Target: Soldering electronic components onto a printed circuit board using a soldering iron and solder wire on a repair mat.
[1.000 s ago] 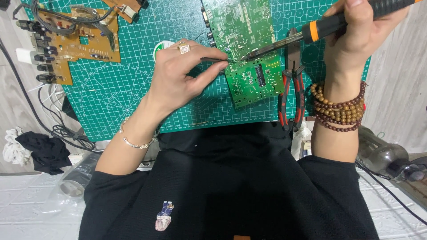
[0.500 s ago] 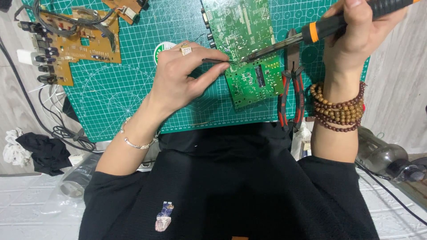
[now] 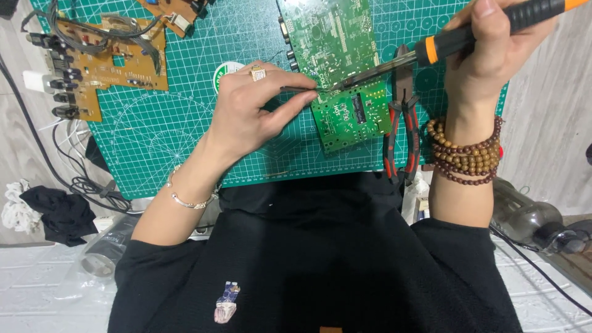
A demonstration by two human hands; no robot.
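Left hand (image 3: 259, 114) edged closer to iron tip, pinching solder wire (image 3: 296, 90), right hand (image 3: 493, 49) fisted round soldering iron (image 3: 444, 43), over green board (image 3: 345, 80)

Electronics repair bench, hobby/workshop setup. Green cutting mat (image 3: 185, 129) w/ grid covers the worktop. On mat: green circuit board (image 3: 345, 68) at centre-right, tan circuit board (image 3: 111, 65) to far left, red-handled pliers (image 3: 399, 132) at right edge. Soldering iron (image 3: 444, 43) over mat. Loose cables (image 3: 74, 179) off mat's left side.
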